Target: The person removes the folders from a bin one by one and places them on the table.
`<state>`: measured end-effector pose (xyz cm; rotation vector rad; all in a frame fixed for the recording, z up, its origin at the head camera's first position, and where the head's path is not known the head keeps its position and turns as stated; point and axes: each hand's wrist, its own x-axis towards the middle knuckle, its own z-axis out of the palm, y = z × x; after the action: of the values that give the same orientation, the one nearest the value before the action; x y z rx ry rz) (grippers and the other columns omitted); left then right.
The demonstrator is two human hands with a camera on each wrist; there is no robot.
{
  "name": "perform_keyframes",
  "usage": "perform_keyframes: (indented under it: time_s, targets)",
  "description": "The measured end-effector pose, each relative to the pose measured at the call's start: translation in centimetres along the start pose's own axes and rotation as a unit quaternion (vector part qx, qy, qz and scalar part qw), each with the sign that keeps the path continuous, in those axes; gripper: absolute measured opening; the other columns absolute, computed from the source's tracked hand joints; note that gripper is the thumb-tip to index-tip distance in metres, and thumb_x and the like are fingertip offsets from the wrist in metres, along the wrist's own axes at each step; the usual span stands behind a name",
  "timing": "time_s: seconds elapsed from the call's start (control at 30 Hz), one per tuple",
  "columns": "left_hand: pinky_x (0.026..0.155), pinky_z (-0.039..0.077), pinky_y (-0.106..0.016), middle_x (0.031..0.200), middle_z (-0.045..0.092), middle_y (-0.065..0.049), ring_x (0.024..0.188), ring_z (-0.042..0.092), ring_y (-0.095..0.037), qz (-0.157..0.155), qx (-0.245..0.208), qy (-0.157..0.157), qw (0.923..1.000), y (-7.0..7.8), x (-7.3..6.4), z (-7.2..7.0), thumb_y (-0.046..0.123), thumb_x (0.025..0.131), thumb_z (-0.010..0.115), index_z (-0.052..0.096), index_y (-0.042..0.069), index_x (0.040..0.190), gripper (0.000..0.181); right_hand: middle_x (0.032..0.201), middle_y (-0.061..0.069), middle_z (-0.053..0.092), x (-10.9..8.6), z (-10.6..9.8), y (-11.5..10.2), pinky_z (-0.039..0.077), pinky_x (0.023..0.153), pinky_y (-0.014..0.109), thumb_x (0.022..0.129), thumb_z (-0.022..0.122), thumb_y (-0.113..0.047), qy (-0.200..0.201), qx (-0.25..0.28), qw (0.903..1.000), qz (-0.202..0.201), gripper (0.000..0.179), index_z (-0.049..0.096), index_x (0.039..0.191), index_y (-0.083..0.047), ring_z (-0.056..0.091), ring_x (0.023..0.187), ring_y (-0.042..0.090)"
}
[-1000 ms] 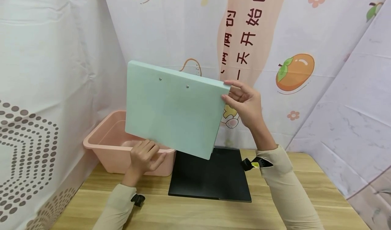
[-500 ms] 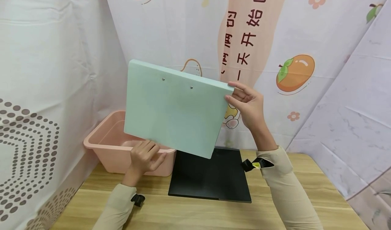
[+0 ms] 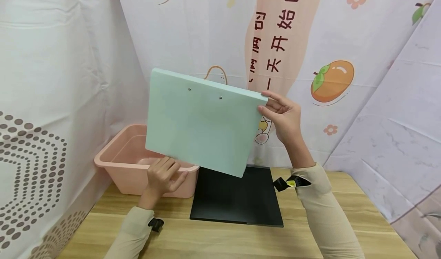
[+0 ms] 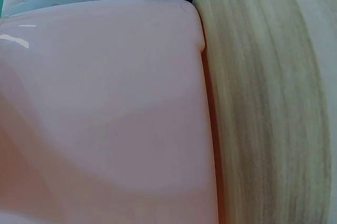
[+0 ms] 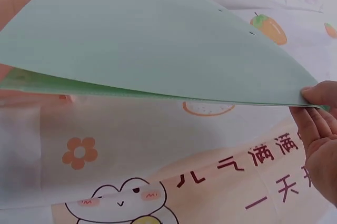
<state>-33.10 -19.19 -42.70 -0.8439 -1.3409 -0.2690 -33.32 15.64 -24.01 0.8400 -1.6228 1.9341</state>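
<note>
My right hand pinches a mint-green file folder by its upper right corner, thumb on the near cover and fingers behind. The folder hangs tilted in the air, its spine on top and two small rivets below the spine. In the right wrist view, the folder shows its covers slightly parted along the lower edge. My left hand holds the front rim of a pink plastic basin, fingers bent over the rim. Seen from the left wrist, the basin's outer wall fills much of the view.
A flat black panel lies on the wooden table, right of the basin and partly below the folder. A printed cloth hangs behind the table, and another patterned cloth hangs along the left side.
The right hand and the folder have shifted slightly to the right. The left hand keeps its place on the basin rim.
</note>
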Motion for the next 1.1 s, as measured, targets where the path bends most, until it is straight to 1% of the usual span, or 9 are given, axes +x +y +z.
perform_keyframes:
  time_s: [0.17, 0.3, 0.4, 0.57, 0.7, 0.93, 1.1]
  targets:
    - [0.042, 0.024, -0.027, 0.055, 0.047, -0.004, 0.045, 0.038, -0.017, 0.0, 0.001, 0.001, 1.0, 0.1, 0.2, 0.0, 0.037, 0.095, 0.059, 0.052, 0.009, 0.058, 0.047, 0.099, 0.002, 0.079, -0.1, -1.3, 0.4, 0.061, 0.078, 0.029, 0.081, 0.07, 0.021, 0.015, 0.005, 0.9999, 0.004, 0.042, 0.069, 0.12, 0.008, 0.078, 0.091, 0.016]
    - [0.042, 0.023, -0.027, 0.055, 0.047, -0.004, 0.045, 0.036, -0.017, 0.001, 0.001, 0.0, 1.0, 0.1, 0.3, -0.1, 0.038, 0.095, 0.058, 0.053, 0.009, 0.058, 0.047, 0.096, 0.003, 0.08, -0.3, -2.5, 0.7, 0.061, 0.075, 0.027, 0.08, 0.071, 0.021, 0.031, 0.005, 0.9994, 0.011, 0.042, 0.07, 0.119, 0.006, 0.078, 0.088, 0.015]
    - [0.042, 0.022, -0.027, 0.055, 0.047, -0.004, 0.045, 0.035, -0.017, 0.002, 0.002, 0.001, 1.0, 0.1, 0.3, -0.1, 0.038, 0.095, 0.058, 0.053, 0.009, 0.058, 0.047, 0.094, 0.002, 0.08, -0.4, -3.3, 0.8, 0.061, 0.075, 0.026, 0.08, 0.071, 0.02, 0.041, 0.002, 0.999, 0.015, 0.041, 0.07, 0.119, 0.006, 0.078, 0.087, 0.014]
    - [0.042, 0.024, -0.028, 0.055, 0.048, -0.005, 0.045, 0.036, -0.017, 0.003, 0.006, 0.003, 1.0, 0.1, 0.3, 0.0, 0.038, 0.095, 0.058, 0.053, 0.009, 0.058, 0.048, 0.093, 0.003, 0.08, -0.8, -4.7, 0.9, 0.06, 0.077, 0.025, 0.081, 0.072, 0.019, 0.05, 0.005, 0.9986, 0.016, 0.04, 0.07, 0.119, 0.006, 0.078, 0.087, 0.013]
    - [0.042, 0.027, -0.029, 0.055, 0.05, -0.005, 0.045, 0.038, -0.018, 0.002, 0.008, 0.002, 1.0, 0.0, 0.1, 0.0, 0.038, 0.095, 0.058, 0.054, 0.009, 0.058, 0.047, 0.092, 0.004, 0.08, -1.0, -5.9, 1.0, 0.06, 0.077, 0.025, 0.081, 0.07, 0.02, 0.056, 0.021, 0.998, 0.019, 0.04, 0.07, 0.12, 0.008, 0.077, 0.086, 0.013]
    - [0.042, 0.028, -0.03, 0.056, 0.05, -0.005, 0.046, 0.04, -0.019, 0.0, 0.011, -0.005, 0.9999, -0.1, -0.1, 0.0, 0.038, 0.095, 0.058, 0.056, 0.008, 0.06, 0.047, 0.092, 0.007, 0.08, -1.5, -8.1, 1.3, 0.06, 0.075, 0.025, 0.083, 0.065, 0.023, 0.064, 0.06, 0.9952, 0.044, 0.04, 0.069, 0.12, 0.008, 0.077, 0.088, 0.014]
    - [0.042, 0.027, -0.029, 0.055, 0.047, -0.005, 0.046, 0.038, -0.018, 0.002, 0.013, -0.006, 0.9999, -0.1, -0.2, -0.1, 0.039, 0.095, 0.058, 0.055, 0.008, 0.06, 0.047, 0.089, 0.008, 0.08, -1.9, -9.4, 1.1, 0.06, 0.075, 0.025, 0.082, 0.066, 0.024, 0.084, 0.062, 0.9932, 0.052, 0.041, 0.069, 0.119, 0.008, 0.077, 0.086, 0.015]
